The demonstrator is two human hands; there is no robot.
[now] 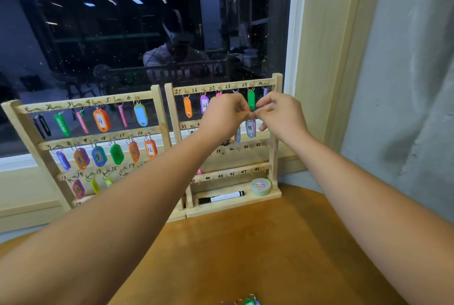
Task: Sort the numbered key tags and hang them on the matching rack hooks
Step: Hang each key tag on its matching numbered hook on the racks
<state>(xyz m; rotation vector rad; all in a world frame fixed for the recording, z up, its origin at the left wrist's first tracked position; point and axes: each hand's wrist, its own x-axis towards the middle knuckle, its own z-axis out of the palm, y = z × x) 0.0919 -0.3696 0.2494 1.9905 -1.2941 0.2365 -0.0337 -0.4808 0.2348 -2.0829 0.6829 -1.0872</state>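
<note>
Two wooden key racks stand against the window: the left rack (pixel 98 130) with hooks 1 to 19 and the right rack (pixel 275 132) with hooks 25 to 48. Both hands are raised in front of the right rack's second row. My left hand (pixel 224 114) and my right hand (pixel 280 114) pinch together at the ring of a blue tag marked 35 (pixel 250 128), which hangs just below the fingertips. Coloured tags hang on the upper rows of both racks. A small pile of loose tags (pixel 249 301) lies at the table's near edge.
A black marker (pixel 221 198) and a round green tub (pixel 260 186) lie on the right rack's base tray. The racks stand on a round wooden table (pixel 245 255). A dark window is behind, and a grey curtain (pixel 405 83) hangs at the right.
</note>
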